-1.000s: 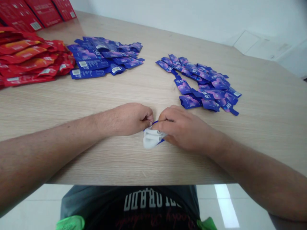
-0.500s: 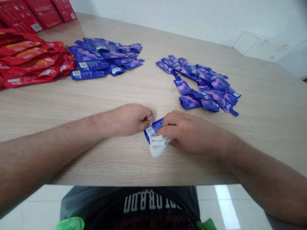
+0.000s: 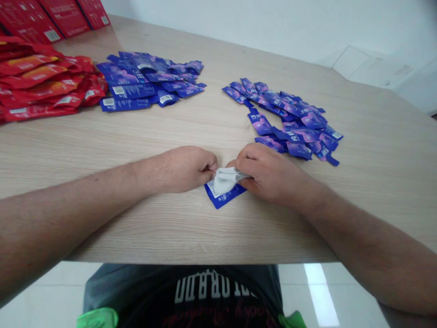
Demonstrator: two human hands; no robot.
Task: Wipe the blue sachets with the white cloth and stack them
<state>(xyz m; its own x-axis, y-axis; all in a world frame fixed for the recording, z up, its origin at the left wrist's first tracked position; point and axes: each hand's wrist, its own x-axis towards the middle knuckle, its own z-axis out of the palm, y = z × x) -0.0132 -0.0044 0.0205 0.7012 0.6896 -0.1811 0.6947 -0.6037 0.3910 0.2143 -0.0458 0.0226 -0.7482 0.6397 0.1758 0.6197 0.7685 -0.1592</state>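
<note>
Blue packet (image 3: 228, 197) with white barcode (image 3: 211, 186), edge in left hand (image 3: 186, 170), folded white cloth (image 3: 224, 180) in right hand (image 3: 269, 173)

This is an indoor workroom, more like an office or stockroom than a home, though which of the two cannot be told. A broad surface (image 3: 102, 141) with a pale wood-grain finish runs up to a plain white wall (image 3: 239, 23), and glossy light floor tiles (image 3: 355, 310) show below its near edge. Packaged goods in quantity mark it as a workplace: red printed cartons (image 3: 64, 19) with barcodes at far left, red pouches (image 3: 41, 84) heaped before them, and blue-purple pouches (image 3: 300, 120) piled left of centre and right.
</note>
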